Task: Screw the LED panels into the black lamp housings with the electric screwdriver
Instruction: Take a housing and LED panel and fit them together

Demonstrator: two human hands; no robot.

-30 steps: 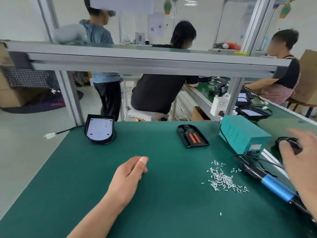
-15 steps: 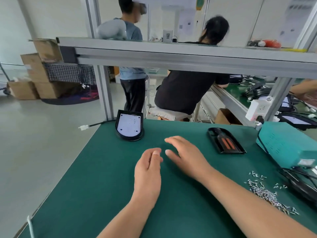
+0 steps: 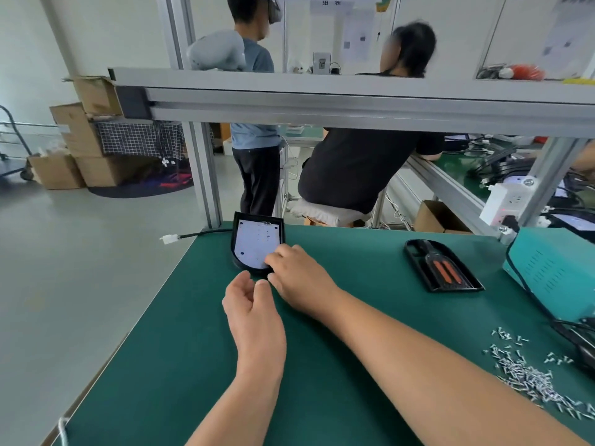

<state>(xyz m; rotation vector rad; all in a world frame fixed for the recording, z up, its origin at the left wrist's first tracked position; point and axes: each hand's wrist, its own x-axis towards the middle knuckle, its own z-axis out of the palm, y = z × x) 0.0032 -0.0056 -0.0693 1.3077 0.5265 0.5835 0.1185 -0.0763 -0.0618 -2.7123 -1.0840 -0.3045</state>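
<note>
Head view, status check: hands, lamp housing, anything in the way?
Left hand open, empty. Right hand pinches near end of lamp housing; LED panel lies inside. No tool held; loose screws off to the right, clear.

Grey floor (image 3: 80,268), white walls (image 3: 96,37), aluminium bench frame (image 3: 354,101), stacked cardboard boxes (image 3: 77,133)

We see an evenly bright scene under soft light from above; only faint shadows lie on the dark green matte table (image 3: 154,365) beneath our left hand (image 3: 257,320) and right hand (image 3: 302,281). The white LED panel (image 3: 254,243) in its black plastic lamp housing (image 3: 281,230) looks washed out. Wide-angle distortion bows the brushed aluminium beam (image 3: 354,103), and the heap of silver screws (image 3: 528,378) smears near the right edge.
</note>
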